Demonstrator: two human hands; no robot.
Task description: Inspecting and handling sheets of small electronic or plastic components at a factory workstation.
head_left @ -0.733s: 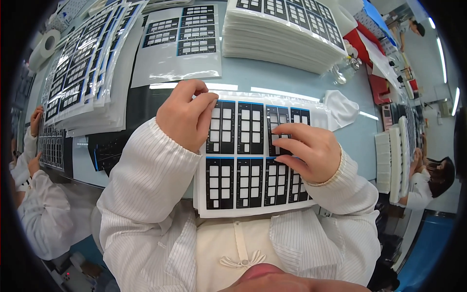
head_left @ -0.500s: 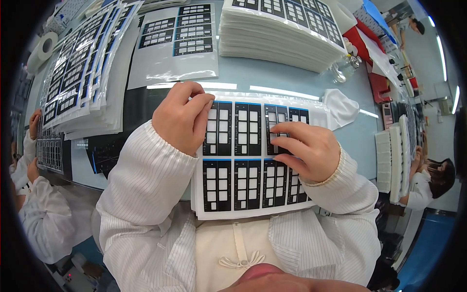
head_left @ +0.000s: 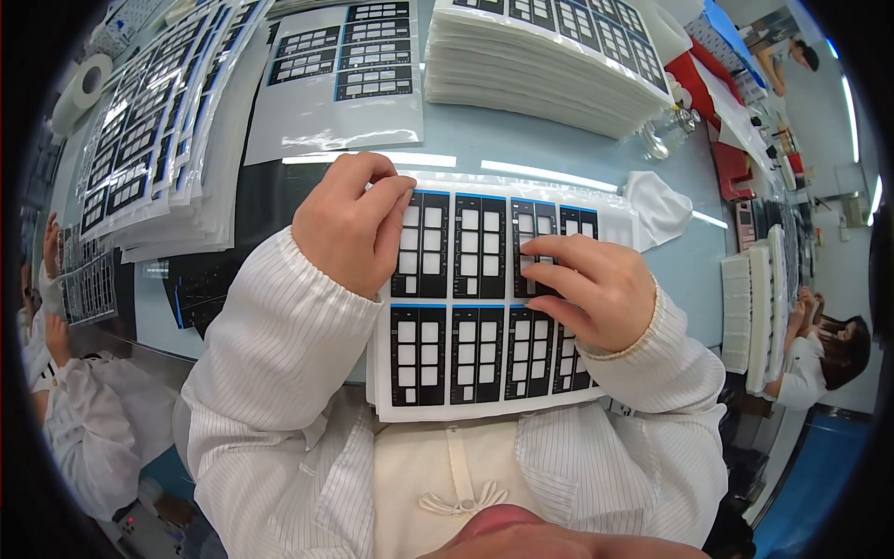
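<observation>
A white sheet of black printed panels with pale windows and blue edges [head_left: 480,303] lies in front of me, atop other sheets whose edges show beneath it. My left hand [head_left: 354,219] is at its far left corner, thumb and forefinger pinched together on the edge. The fingertips partly hide that corner. Over the sheet's right half rests my right hand [head_left: 596,284], fingers bent and apart, the tips on or just above the panels. Part of the right-hand columns is covered by it.
A tall stack of similar sheets [head_left: 549,79] stands at the back right, another pile [head_left: 177,130] at the left. One printed sheet [head_left: 349,107] lies between them. A crumpled white cloth [head_left: 656,207] and a glass bottle [head_left: 666,135] sit at right. Co-workers are at both sides.
My two hands stay almost in place on the sheet. The whole view has shifted slightly. At the far left, a co-worker's hands have moved a little.
</observation>
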